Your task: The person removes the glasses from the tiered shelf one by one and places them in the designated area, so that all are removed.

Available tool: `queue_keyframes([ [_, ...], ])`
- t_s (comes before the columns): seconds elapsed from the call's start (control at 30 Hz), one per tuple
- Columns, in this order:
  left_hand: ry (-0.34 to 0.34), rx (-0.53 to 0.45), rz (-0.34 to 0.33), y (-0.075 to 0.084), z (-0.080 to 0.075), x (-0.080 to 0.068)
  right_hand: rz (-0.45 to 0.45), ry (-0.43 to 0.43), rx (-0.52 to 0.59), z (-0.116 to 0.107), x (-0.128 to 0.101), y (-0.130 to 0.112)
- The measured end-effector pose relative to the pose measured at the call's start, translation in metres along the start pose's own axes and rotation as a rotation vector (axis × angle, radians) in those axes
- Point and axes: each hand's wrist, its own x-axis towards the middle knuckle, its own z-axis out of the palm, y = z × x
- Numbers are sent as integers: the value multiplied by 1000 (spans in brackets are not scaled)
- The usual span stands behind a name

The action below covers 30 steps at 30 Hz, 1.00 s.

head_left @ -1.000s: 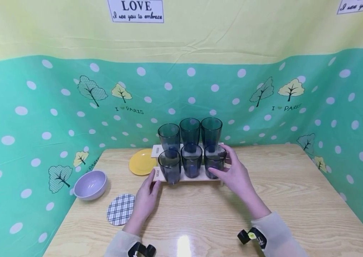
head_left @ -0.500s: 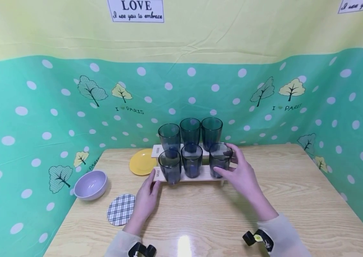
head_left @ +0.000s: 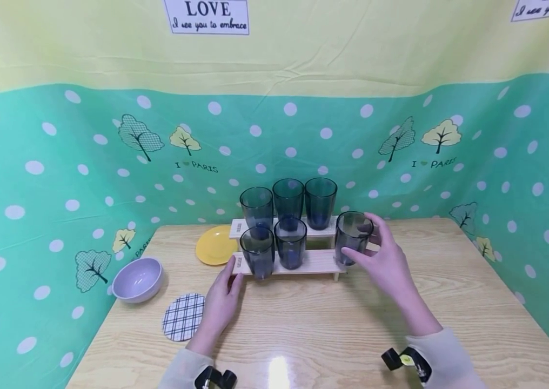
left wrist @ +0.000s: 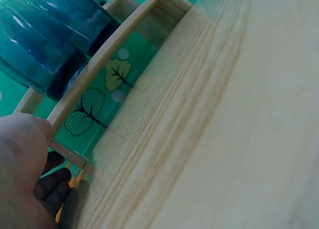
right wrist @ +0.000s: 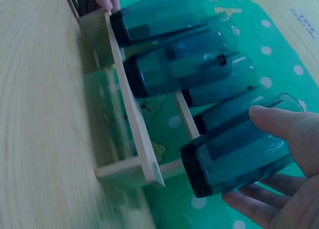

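My right hand grips a dark tinted drinking glass, thumb on the near side and fingers behind. The glass hangs upright beside the right end of a two-step wooden rack; in the right wrist view its base is clear of the step. My left hand holds the left end of the lower step, and in the left wrist view its fingers curl below the board. Two glasses stand on the lower step, three more on the upper one.
Left of the rack lies a yellow plate. A lilac bowl and a round plaid coaster are further left on the wooden table. A polka-dot cloth hangs close behind the rack.
My right hand has lifted the right-hand glass off the lower step and carried it right, baring that part of the board. My left hand has stayed at the rack's end.
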Motion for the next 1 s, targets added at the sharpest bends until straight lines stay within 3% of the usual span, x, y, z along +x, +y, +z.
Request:
queue_keyframes([
  [0.43, -5, -1, 8, 1, -1, -1, 18, 103, -118, -27, 13, 12],
  [1.0, -13, -2, -8, 2, -2, -2, 29, 69, -133, -16, 52, 54],
])
